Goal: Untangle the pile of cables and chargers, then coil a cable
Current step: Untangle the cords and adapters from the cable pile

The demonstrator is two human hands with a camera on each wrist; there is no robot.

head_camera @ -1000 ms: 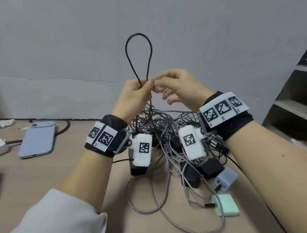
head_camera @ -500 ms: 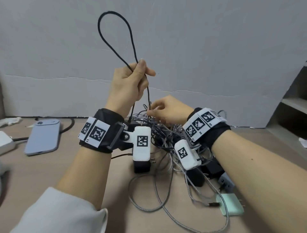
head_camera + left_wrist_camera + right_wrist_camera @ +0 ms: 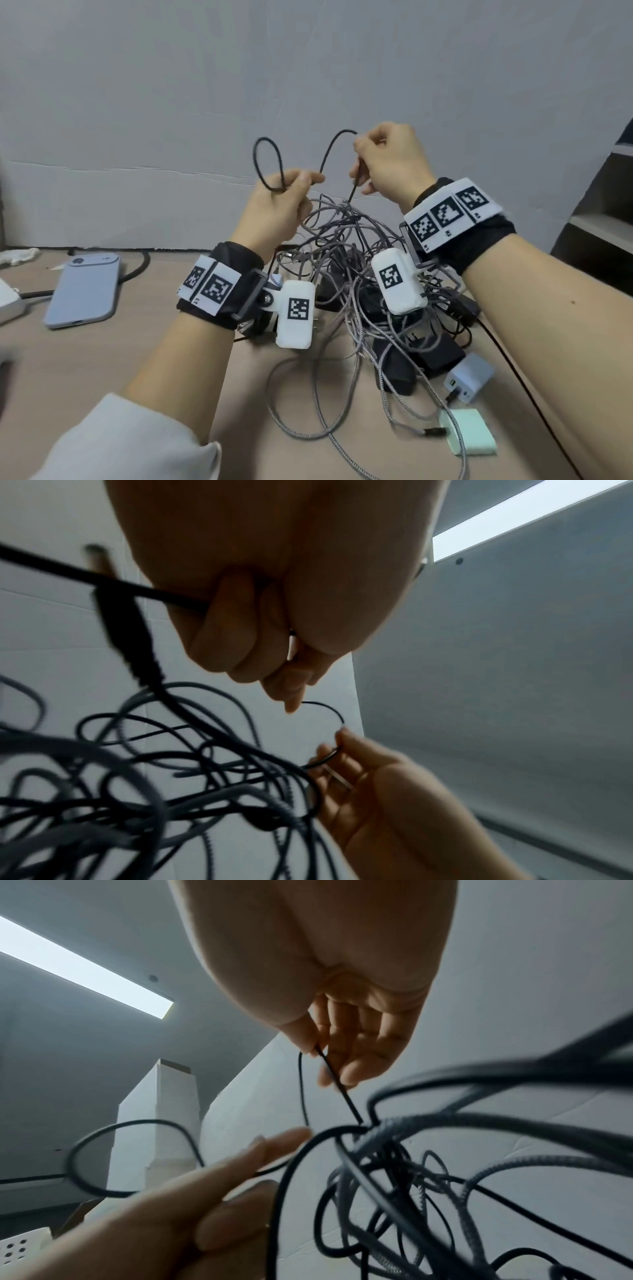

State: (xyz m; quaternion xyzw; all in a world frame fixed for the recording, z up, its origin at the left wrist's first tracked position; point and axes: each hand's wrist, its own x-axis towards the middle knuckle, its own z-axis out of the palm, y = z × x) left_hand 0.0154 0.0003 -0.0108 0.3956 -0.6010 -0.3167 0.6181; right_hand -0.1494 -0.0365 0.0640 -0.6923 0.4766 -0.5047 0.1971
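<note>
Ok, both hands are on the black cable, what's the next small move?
Probably lift the right hand up and away, drawing more black cable out. It still runs taut into the tangle, while the left hand already grips one loop.

The left hand [image 3: 274, 209] has dropped from head height to just above the pile of cables [image 3: 359, 274], and the tall loop of black cable [image 3: 270, 164] it grips is now small. The right hand [image 3: 387, 164] has risen off the pile and pinches the same cable, which arches between the two hands.
</note>
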